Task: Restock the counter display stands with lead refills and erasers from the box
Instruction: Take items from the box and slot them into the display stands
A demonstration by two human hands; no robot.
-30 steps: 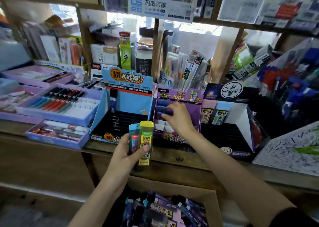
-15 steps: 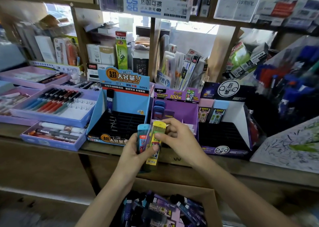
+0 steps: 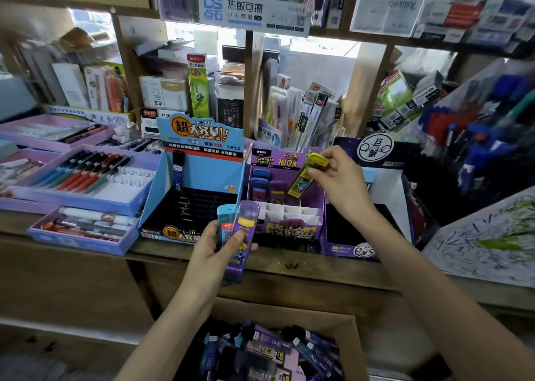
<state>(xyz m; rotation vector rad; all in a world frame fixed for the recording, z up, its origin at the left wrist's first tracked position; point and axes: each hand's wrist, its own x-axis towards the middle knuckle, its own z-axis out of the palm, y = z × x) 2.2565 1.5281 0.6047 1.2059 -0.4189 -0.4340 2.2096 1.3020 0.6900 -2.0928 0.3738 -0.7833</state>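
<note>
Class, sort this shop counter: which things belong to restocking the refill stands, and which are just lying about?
Belongs:
yellow plastic refill case pinched by right hand
purple plastic refill case and pale blue plastic refill case in left hand
purple cardboard display stand
brown cardboard box of refills

Lying about:
lilac tray of coloured pens
scribbled white test sheet
</note>
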